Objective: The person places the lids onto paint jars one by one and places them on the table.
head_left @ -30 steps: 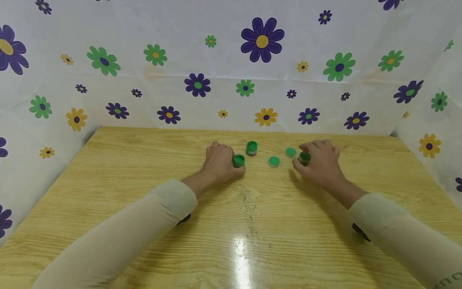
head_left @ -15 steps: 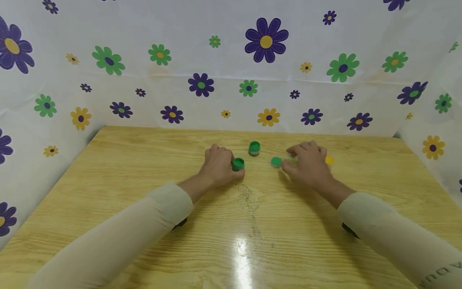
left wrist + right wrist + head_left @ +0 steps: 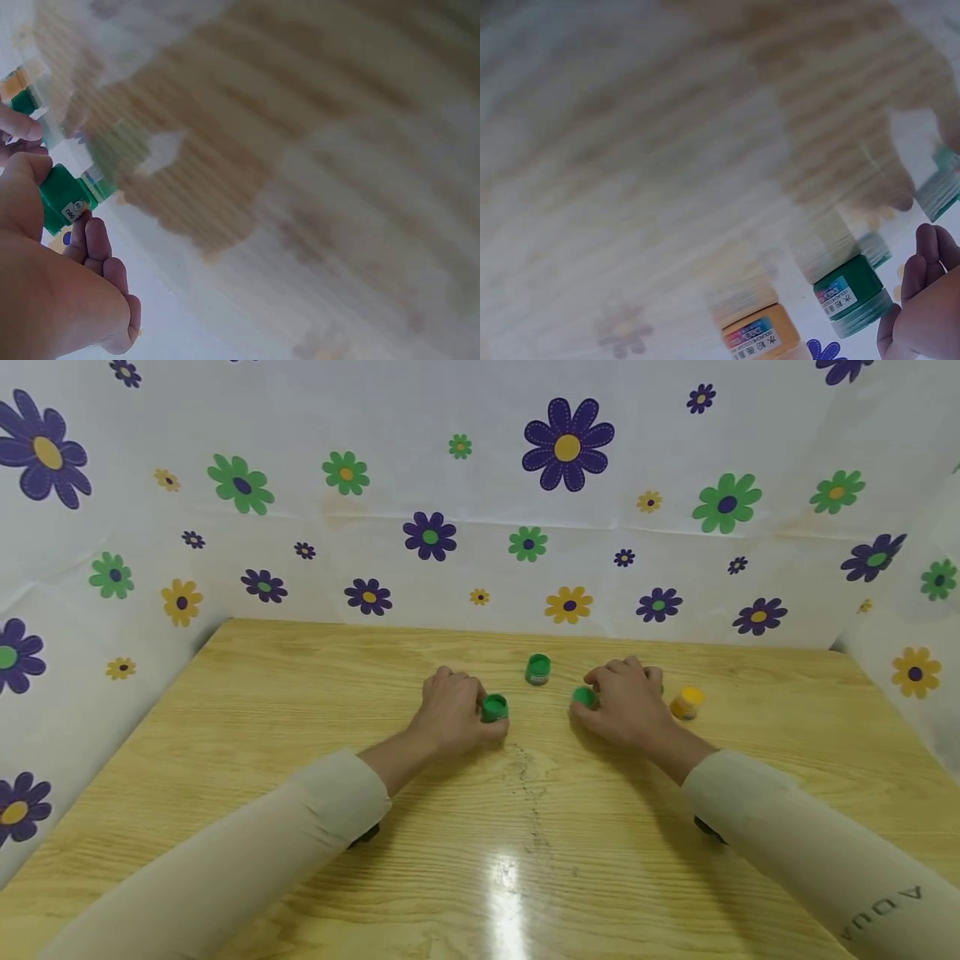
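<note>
In the head view my left hand (image 3: 450, 714) grips an uncapped green paint jar (image 3: 494, 707) between thumb and fingers. Its label shows on the jar (image 3: 66, 201) in the left wrist view. My right hand (image 3: 626, 706) has thumb and index finger around a round green lid (image 3: 583, 697), at table level. In the right wrist view the lid (image 3: 939, 196) has a clear ridged side. A darker green jar (image 3: 849, 289) with a clear ridged top stands beside that hand, mostly hidden behind it in the head view. Another green jar (image 3: 537, 669), uncapped, stands between the hands, farther back.
A yellow paint jar (image 3: 687, 702) stands just right of my right hand. A second lid (image 3: 875, 249) lies near the darker green jar. The wooden table (image 3: 337, 685) ends at a flower-printed cloth (image 3: 292, 527) behind and at both sides.
My right hand has let go of the darker green jar and moved left to the nearer lid, bringing the yellow jar into sight. The left hand still holds its jar. The view shifts slightly left.
</note>
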Demonstrator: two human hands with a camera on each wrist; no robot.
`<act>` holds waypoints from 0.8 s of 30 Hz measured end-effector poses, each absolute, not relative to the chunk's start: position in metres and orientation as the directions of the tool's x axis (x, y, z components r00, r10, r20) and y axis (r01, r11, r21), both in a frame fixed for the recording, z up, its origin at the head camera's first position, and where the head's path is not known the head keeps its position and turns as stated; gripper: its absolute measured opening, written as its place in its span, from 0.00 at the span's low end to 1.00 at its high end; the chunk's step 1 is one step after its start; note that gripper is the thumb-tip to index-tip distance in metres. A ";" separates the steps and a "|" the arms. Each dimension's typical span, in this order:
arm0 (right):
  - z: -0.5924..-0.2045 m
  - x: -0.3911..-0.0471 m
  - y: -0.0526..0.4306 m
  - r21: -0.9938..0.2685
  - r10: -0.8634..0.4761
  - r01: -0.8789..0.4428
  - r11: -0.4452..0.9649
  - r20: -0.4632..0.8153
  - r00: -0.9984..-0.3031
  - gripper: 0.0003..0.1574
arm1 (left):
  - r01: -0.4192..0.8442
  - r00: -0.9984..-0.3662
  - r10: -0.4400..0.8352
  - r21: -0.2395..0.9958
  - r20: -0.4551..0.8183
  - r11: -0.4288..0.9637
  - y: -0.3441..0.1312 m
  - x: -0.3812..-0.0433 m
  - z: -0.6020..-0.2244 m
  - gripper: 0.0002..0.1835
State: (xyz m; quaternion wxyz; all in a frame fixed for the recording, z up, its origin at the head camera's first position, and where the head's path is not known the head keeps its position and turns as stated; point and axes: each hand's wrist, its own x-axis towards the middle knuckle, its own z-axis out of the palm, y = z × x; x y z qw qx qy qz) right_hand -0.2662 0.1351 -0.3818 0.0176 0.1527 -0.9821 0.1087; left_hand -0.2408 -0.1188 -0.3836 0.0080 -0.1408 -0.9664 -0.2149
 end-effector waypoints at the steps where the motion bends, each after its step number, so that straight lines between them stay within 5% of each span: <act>1: -0.382 -0.266 0.135 -0.207 -0.295 -0.302 0.930 0.064 -0.953 0.32 | 0.273 -0.961 0.266 0.417 0.075 0.867 -0.119 -0.240 -0.383 0.18; 24: -0.385 -0.242 0.122 -0.318 -0.374 -0.390 0.864 0.113 -0.921 0.26 | 0.310 -0.947 0.317 0.413 0.053 0.857 -0.115 -0.233 -0.380 0.20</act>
